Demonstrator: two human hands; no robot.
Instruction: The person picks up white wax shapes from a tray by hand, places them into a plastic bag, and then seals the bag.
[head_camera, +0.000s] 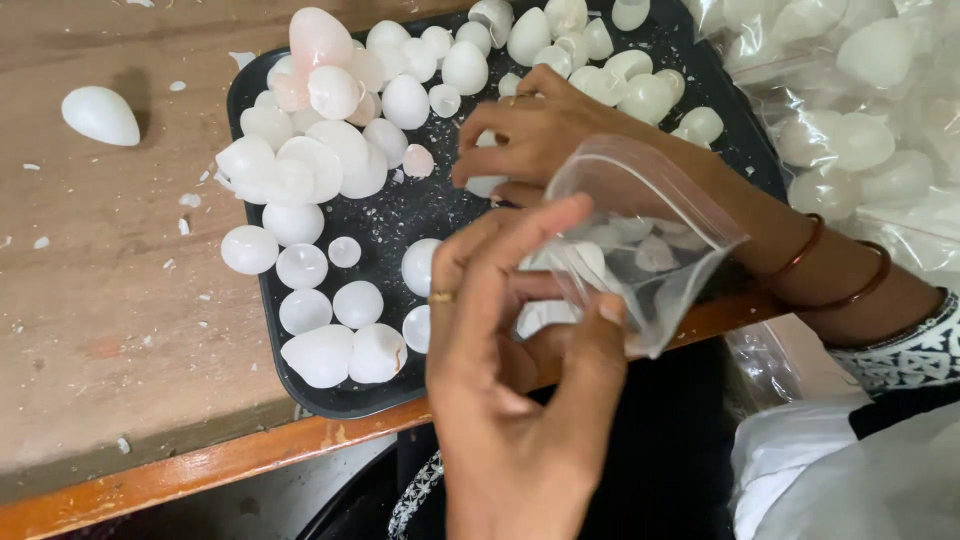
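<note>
**Filling the small clear bag with white shells**

Left hand (520, 360) near the table edge, thumb and fingers pinched shut on the rim of a small clear bag (640, 235), holding its mouth open and tilted toward the tray. A few pale pieces already inside, hard to count through the plastic.

Right hand (535, 130) over the black tray (300, 385), fingers curled down and closed around a white shell piece (487, 185) just beside the bag mouth; how firm the grip is cannot be told, since the fingers hide most of it.

Advice, as a judgement:
- Keep the bag mouth wide and close above the tray, so anything dropped lands among the white egg-shaped shells (320, 170) rather than off the wooden table (110, 300).
- Hold light; shards and flecks across the tray suggest brittle walls.
- Bring the piece fully past the rim before opening the fingers.
- Support the bag from below once heavier, rather than hanging it by the pinch.

One lone shell (100, 114) well apart at far left; larger filled bags (860, 120) at right.
</note>
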